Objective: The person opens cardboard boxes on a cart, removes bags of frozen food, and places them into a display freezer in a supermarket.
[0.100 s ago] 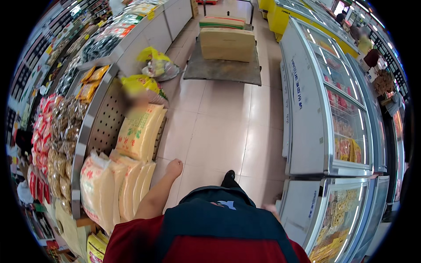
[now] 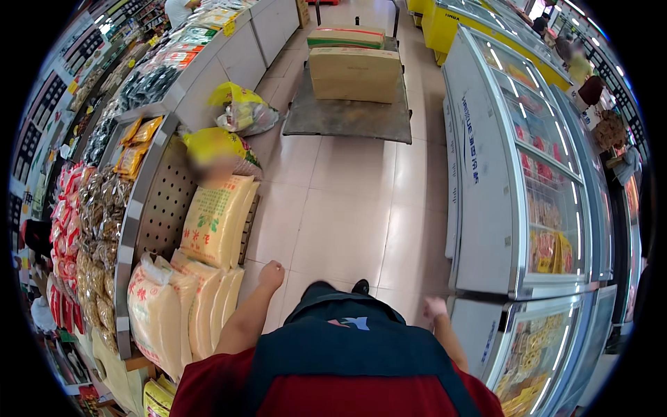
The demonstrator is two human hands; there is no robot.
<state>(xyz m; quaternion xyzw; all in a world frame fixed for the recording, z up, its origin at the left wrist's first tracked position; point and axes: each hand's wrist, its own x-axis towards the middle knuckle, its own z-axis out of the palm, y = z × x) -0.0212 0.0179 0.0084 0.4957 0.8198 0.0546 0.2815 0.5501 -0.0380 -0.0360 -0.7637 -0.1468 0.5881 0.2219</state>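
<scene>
My left hand (image 2: 272,274) hangs over the floor tiles, its fingers curled in with nothing seen in them. Nearest to it, on the left, are stacked pale sacks with red and green print (image 2: 217,217). Beside the white chest freezer (image 2: 486,160) hovers my right hand (image 2: 435,308), a little blurred; how its fingers are set does not show clearly. Neither hand touches anything that I can see. Ahead on the floor stands a flat platform cart (image 2: 340,125) carrying a brown cardboard box (image 2: 356,75), with another box (image 2: 346,37) behind it.
A yellow bag (image 2: 222,147) and a yellow-and-clear bag (image 2: 243,110) lie along the left shelf beyond the sacks. Packaged dry goods (image 2: 104,236) fill that shelf. Another glass-topped freezer (image 2: 535,347) stands at the near right, and yellow freezers (image 2: 445,31) line the far right.
My right hand has swung forward into fuller view, while my left hand has shifted slightly left. The cart sits a bit lower in view, and a second foot shows below me.
</scene>
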